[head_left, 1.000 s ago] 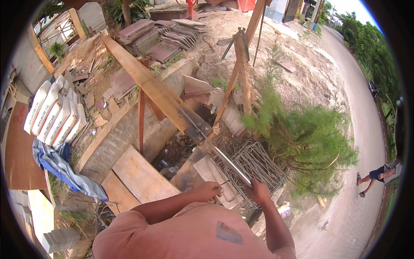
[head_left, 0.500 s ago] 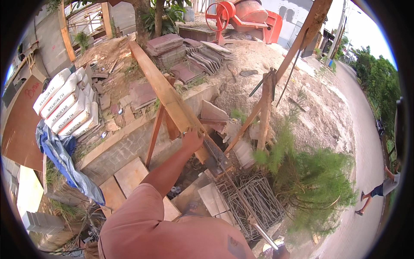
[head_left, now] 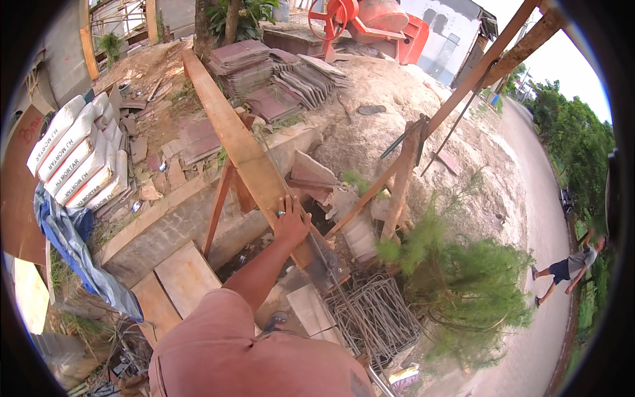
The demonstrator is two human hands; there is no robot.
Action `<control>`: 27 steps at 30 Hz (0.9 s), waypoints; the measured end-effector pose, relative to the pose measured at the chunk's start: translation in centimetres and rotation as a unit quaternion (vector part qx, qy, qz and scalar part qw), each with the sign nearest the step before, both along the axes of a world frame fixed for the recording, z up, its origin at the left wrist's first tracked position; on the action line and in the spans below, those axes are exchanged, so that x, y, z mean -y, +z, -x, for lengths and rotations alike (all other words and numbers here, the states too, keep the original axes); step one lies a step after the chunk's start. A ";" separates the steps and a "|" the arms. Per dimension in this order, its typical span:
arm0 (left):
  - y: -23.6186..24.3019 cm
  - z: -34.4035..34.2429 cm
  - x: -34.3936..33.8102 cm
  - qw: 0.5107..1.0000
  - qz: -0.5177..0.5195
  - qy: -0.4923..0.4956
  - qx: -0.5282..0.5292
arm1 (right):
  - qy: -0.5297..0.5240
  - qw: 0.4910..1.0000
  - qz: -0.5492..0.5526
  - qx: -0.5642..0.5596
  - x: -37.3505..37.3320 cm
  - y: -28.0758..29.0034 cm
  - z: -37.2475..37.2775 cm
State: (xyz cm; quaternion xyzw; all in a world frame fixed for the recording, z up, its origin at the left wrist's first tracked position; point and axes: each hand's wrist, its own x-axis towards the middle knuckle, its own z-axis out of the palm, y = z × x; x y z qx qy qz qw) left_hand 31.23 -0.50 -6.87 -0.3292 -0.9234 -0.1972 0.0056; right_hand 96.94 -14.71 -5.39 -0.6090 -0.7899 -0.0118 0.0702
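Released, with fingers spread, the left hand's grip [head_left: 291, 223] rests flat on a long wooden plank [head_left: 231, 142]. The right hand is out of view, so its grip cannot be told. That plank slants across the yard to a dark plate [head_left: 338, 270] at its near end, where a thin rod [head_left: 345, 299] runs past bent steel bars [head_left: 397, 311] toward a silver tube [head_left: 381, 384].

The far half of the plank [head_left: 228, 135] is wide open, but the near end's cramped: left hand [head_left: 291, 226] on top, rod [head_left: 335, 281] along the right edge, bent rebar [head_left: 383, 314] just past.
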 end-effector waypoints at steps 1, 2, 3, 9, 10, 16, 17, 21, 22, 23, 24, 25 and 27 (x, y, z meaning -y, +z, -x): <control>-0.2 0.2 0.0 1.000 -0.001 0.002 0.000 | 0.007 0.999 -0.046 -0.007 -0.4 0.4 0.2; -0.6 0.5 0.0 1.000 -0.002 0.003 0.000 | 0.014 0.996 -0.091 -0.015 -1.1 0.8 0.3; -0.8 0.7 0.1 1.000 -0.002 0.007 0.000 | 0.024 0.990 -0.136 -0.022 -1.7 1.5 0.6; -0.6 0.4 -0.1 1.000 -0.011 -0.003 0.012 | 0.035 0.990 -0.132 -0.029 -2.8 2.6 4.8; -0.8 0.5 -0.1 1.000 -0.018 -0.002 0.009 | 0.036 0.992 -0.117 -0.031 -2.7 2.2 5.0; -0.9 0.8 0.4 1.000 -0.021 0.015 -0.014 | 0.034 0.994 -0.078 -0.068 -3.1 1.2 6.1; -1.0 0.9 0.5 0.999 -0.024 0.016 -0.014 | 0.044 0.993 -0.077 -0.076 -3.2 0.8 5.7; -1.1 0.6 -0.3 0.999 -0.022 0.001 -0.023 | 0.094 0.988 -0.077 -0.098 -3.1 1.4 5.1; -1.0 0.3 -0.7 1.000 -0.001 0.000 -0.013 | 0.093 0.990 -0.040 -0.098 -3.4 0.9 4.4; -0.6 -0.4 -1.6 1.000 0.019 -0.021 -0.004 | 0.072 0.992 -0.005 -0.099 -3.5 -0.5 2.9; -0.6 -0.2 -1.5 0.999 0.026 -0.026 -0.014 | 0.047 0.993 0.024 -0.103 -3.4 -1.4 2.0; -2.2 1.2 -0.4 0.999 -0.023 -0.005 -0.029 | 0.054 0.998 -0.020 -0.041 -4.2 -3.0 1.5; -1.9 1.4 -0.3 0.995 -0.070 -0.021 0.068 | 0.044 0.998 -0.018 -0.039 -4.0 -2.7 2.1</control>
